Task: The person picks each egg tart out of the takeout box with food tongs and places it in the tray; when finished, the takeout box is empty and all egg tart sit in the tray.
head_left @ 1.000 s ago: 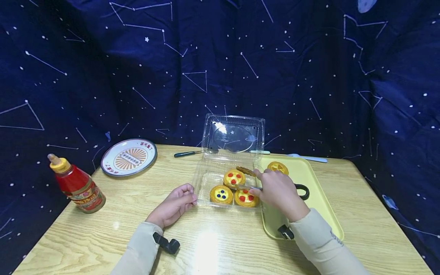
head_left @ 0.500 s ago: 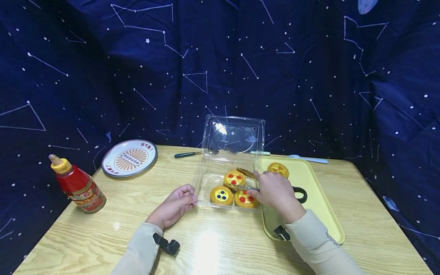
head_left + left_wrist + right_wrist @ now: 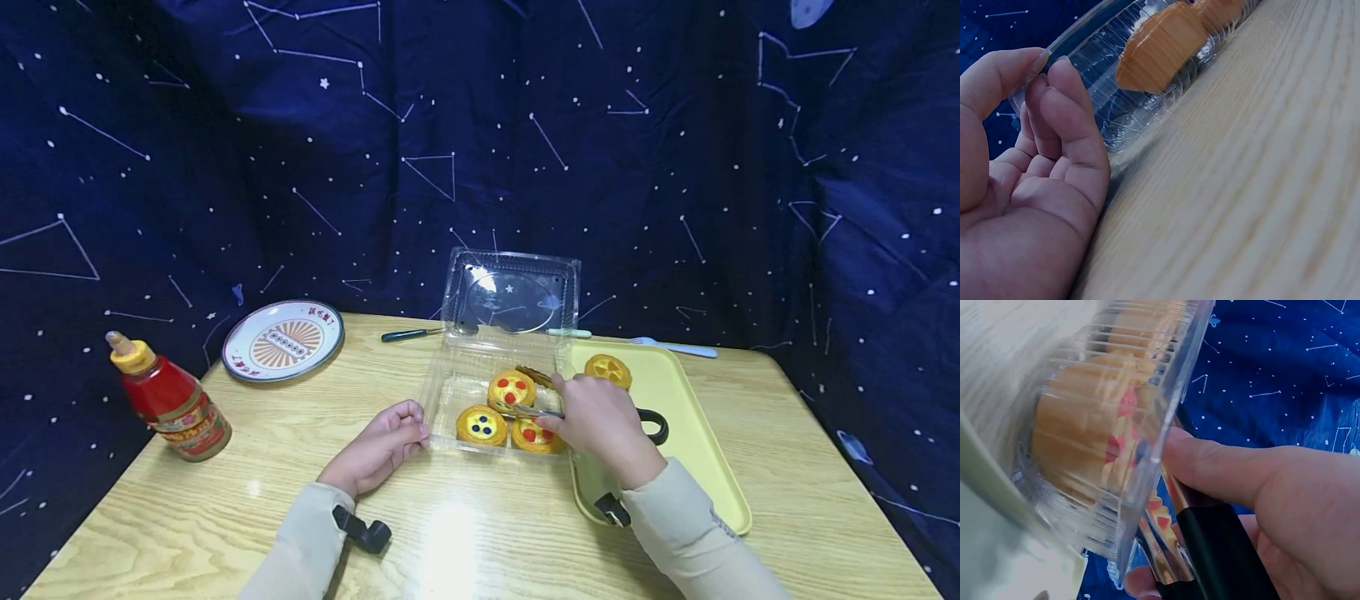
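Observation:
In the head view, my left hand (image 3: 381, 446) pinches the near left rim of a clear plastic clamshell box (image 3: 442, 396), its lid raised. The left wrist view shows thumb and fingertips meeting on that rim. My right hand (image 3: 603, 427) holds metal tongs (image 3: 536, 377) with black handles (image 3: 1225, 550). Their arms lie on either side of a red-dotted egg tart (image 3: 512, 390) at the back of the group. In front sit a blue-dotted tart (image 3: 482, 426) and another red-dotted tart (image 3: 534, 437), partly covered by the tongs and hand.
A yellow tray (image 3: 697, 467) bearing one more tart (image 3: 608, 370) adjoins the box's right side. Behind lie a dark-handled utensil (image 3: 405, 335), a pale handle (image 3: 570, 332) and a light-blue fork (image 3: 675, 347). At left stand a patterned plate (image 3: 247, 333) and a red squeeze bottle (image 3: 176, 408).
My right hand has shifted slightly left, and the tongs' arms look a little closer together around the back tart. My left hand stays on the box rim.

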Demonstrator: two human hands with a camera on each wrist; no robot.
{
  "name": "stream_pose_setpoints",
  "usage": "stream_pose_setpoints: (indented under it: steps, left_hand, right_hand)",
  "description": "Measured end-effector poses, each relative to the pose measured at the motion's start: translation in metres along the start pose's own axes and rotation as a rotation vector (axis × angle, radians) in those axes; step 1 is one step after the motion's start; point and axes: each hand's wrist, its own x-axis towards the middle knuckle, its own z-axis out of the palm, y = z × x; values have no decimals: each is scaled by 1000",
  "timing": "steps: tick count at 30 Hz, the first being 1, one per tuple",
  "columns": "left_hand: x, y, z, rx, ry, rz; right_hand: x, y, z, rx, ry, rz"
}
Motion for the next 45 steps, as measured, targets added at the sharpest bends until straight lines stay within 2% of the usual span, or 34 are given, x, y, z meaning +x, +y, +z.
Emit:
stream_pose_setpoints:
  steps: [9,16,21,27,38,45]
  left_hand:
    - [0,0,0,-2,7,-7]
    - [-1,0,0,14,10,-8]
    - [0,-1,1,17,21,-18]
    - [1,-2,0,15,24,-17]
    - [0,-1,-1,22,19,-14]
    - [0,0,1,18,25,-13]
  right_hand:
    - [5,-8,-2,-17,-18,-9]
    - [7,-6,3,-51,41,-17]
    - [3,1,3,-14,105,-3]
    - [-8,7,-3,11,200,1]
    - [-39,27,-14,39,340,-52]
    - [-58,50,-17,21,378,-39]
